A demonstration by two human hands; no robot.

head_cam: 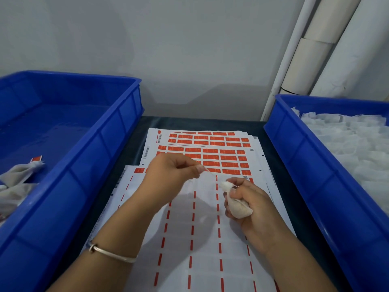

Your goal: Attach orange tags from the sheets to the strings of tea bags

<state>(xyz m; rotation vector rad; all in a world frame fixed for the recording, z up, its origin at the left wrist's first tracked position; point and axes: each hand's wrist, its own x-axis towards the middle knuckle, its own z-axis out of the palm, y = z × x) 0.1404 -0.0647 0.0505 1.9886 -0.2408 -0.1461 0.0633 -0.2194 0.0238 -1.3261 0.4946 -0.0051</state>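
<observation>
Head view: single wide-angle camera, worn on head, facing forward and down, close over the dark counter (280, 157).

Two bright blue bins (88, 144) at left and right of the frame, white sheets (210, 157) with rows of orange tags (229, 158) at centre, orange dashed lines on nearer sheet (206, 239), off-white tea bag (239, 207), silver bangle (111, 252) lower left, grey wall (168, 39)

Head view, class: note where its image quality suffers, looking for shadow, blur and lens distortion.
In the head view, the hands throw a soft grey shadow on the near tag sheet; the string between the left hand and the tea bag in the right hand smears; the wide lens bows the blue bin rims; the tags' print is unreadable.
</observation>
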